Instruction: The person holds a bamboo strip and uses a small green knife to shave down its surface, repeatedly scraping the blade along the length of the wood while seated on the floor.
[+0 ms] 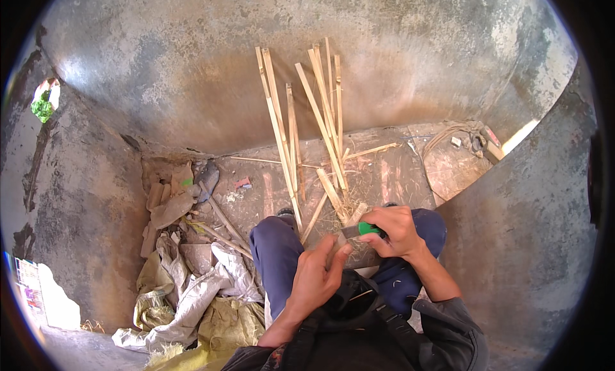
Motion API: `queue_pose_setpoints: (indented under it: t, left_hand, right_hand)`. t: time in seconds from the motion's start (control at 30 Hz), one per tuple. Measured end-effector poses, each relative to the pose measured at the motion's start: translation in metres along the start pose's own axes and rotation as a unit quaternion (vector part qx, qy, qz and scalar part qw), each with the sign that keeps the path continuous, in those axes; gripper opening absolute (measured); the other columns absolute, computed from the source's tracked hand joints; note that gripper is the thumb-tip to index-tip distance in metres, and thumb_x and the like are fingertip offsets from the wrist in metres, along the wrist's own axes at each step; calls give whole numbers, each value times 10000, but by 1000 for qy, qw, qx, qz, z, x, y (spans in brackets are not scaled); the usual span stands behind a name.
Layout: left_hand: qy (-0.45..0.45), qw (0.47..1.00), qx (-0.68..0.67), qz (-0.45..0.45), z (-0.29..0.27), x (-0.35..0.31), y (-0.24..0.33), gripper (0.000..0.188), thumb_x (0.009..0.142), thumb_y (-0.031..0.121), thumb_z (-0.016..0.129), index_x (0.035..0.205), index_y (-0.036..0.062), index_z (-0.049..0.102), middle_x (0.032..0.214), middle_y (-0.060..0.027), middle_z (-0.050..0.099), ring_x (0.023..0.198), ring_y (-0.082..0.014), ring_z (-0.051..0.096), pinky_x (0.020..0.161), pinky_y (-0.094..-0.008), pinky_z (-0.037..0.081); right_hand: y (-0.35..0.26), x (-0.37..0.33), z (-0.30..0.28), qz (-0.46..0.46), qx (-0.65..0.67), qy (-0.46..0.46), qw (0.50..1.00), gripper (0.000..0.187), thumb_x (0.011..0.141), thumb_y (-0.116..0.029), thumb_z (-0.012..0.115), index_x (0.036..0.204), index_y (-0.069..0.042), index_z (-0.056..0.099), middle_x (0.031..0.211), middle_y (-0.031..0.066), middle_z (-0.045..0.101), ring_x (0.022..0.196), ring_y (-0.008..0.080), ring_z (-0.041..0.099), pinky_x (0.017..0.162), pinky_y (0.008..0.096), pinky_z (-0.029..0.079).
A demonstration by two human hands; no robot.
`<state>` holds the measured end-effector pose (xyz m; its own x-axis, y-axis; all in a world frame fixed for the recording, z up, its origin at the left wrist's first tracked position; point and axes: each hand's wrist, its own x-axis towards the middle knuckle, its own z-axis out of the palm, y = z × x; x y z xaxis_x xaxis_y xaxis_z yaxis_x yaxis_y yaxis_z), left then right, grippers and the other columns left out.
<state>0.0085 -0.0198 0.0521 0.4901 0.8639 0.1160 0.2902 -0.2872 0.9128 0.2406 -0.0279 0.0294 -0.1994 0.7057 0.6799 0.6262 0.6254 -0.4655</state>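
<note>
My right hand [395,232] is closed around the green-and-black handle of a knife [368,228]. Its short grey blade points left, toward the fingertips of my left hand [316,266]. Those fingers are closed, and a small pale piece [339,241] shows between thumb and forefinger, close to the blade; its kind is not clear. Both hands are over my lap, between my knees. Just beyond them a thick split wooden stick [332,194] rests at a slant among pale shavings.
Several long wooden strips [318,108] lean on the far wall [211,70]. Crumpled sacks [192,300] lie on the left, below a heap of broken pieces and sticks [173,207]. At the far right are coiled cord [442,135] and a brick-like block [494,151].
</note>
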Motion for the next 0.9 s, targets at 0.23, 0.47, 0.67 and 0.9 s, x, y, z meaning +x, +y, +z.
queue_pose_setpoints:
  t: [0.23,0.47,0.67,0.9]
  left_hand:
    - [-10,1000,-23,2,-4,-1,1,188,1094,145,659,1031,-7,569,655,-222,563,547,-429,587,521,-465,395]
    - [-36,999,-31,17,-4,-1,-4,204,1089,152,671,1108,-38,601,681,-219,601,555,-422,595,524,-453,410]
    - [-28,1000,9,11,-4,-1,-8,293,1085,170,685,1215,-86,626,692,-221,619,557,-376,610,533,-438,420]
    - [-31,998,-58,20,-3,0,-10,245,1111,186,655,1087,-53,606,688,-190,611,536,-308,553,527,-401,404]
  right_hand:
    - [9,-12,-4,34,1,38,999,306,959,-331,793,1015,-35,739,790,95,685,623,292,685,561,374,520]
    - [-6,-5,-1,-26,-6,-23,999,303,930,-365,808,1017,-79,755,732,45,614,586,257,651,541,383,508]
    - [-11,-2,3,-20,-64,4,998,331,916,-403,820,1035,-98,771,724,31,601,565,237,635,515,363,490]
    - [-18,2,4,-28,-108,29,993,330,920,-423,818,988,-102,778,682,13,561,542,207,607,503,345,475]
